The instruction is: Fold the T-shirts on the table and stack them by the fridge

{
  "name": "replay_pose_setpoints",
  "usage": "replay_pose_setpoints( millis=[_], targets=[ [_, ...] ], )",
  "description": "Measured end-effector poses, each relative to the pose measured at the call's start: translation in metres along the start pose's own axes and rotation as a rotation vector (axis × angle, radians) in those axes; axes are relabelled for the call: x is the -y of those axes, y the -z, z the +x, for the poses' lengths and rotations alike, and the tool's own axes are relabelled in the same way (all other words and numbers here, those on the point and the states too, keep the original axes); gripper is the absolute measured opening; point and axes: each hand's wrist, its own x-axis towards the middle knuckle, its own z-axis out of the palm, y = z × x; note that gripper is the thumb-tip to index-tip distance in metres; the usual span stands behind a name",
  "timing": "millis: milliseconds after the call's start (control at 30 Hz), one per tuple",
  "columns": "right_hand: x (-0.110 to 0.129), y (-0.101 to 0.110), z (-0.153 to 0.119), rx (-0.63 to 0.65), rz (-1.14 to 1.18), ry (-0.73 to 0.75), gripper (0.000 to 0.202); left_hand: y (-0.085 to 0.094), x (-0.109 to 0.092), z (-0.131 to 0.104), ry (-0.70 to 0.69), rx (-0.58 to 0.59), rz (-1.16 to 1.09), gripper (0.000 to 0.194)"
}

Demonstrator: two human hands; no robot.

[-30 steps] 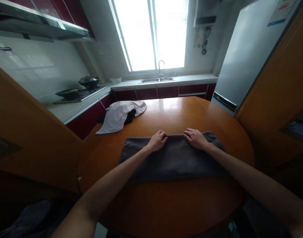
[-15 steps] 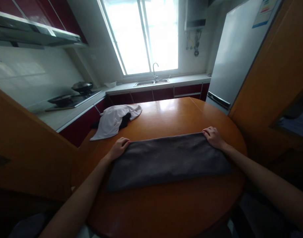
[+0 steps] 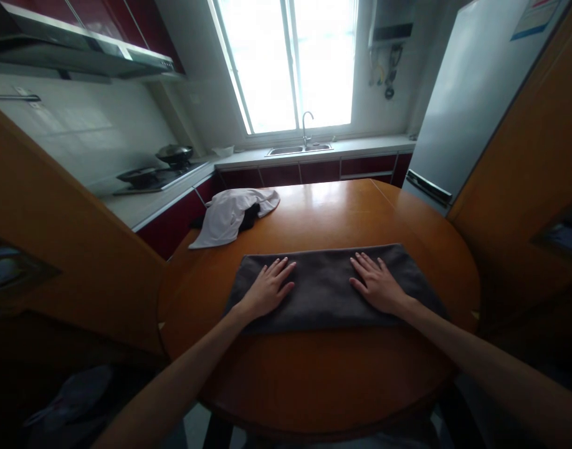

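A dark grey cloth, folded into a long flat strip, lies across the near half of the round wooden table. On its left part rests my left hand, palm down with the fingers spread. My right hand lies flat on the right part in the same way, fingers apart. Neither hand grips anything. Between the two hands a stretch of the cloth shows, fairly smooth. Its far edge runs nearly straight, just beyond my fingertips.
At the table's far left lie a crumpled white cloth and a black cloth partly under it. Behind stand a counter with a sink, a stove with a lidded pan, and a tall fridge on the right.
Both hands have let go of the cloth's far corners and moved inward, now flat on top of it. The view has shifted slightly.
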Motion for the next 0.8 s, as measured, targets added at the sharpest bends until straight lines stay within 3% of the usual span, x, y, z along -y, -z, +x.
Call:
replay_pose_setpoints(
  millis=[133,300,467,567,667,800],
  targets=[
    [0.026,-0.003,-0.001,-0.078,0.013,0.040,0.061,0.000,-0.034,0.009,-0.062,-0.074,-0.026,0.056],
    [0.058,-0.008,-0.006,0.084,0.052,0.095,0.062,-0.023,-0.071,0.016,-0.127,0.046,-0.026,0.056],
    [0.067,-0.016,-0.021,0.065,0.044,0.083,0.063,-0.035,-0.078,0.007,-0.145,0.040,-0.028,0.060],
    [0.070,-0.018,-0.023,0.103,0.027,0.095,0.063,-0.034,-0.080,0.008,-0.167,0.105,0.003,0.059],
    [0.068,-0.014,-0.006,0.113,-0.004,0.041,0.061,-0.027,-0.081,0.028,-0.140,0.119,0.019,0.057],
    [0.061,-0.009,0.035,0.026,-0.050,-0.028,0.063,-0.028,-0.079,0.073,-0.034,0.010,0.090,0.059]
  ],
)
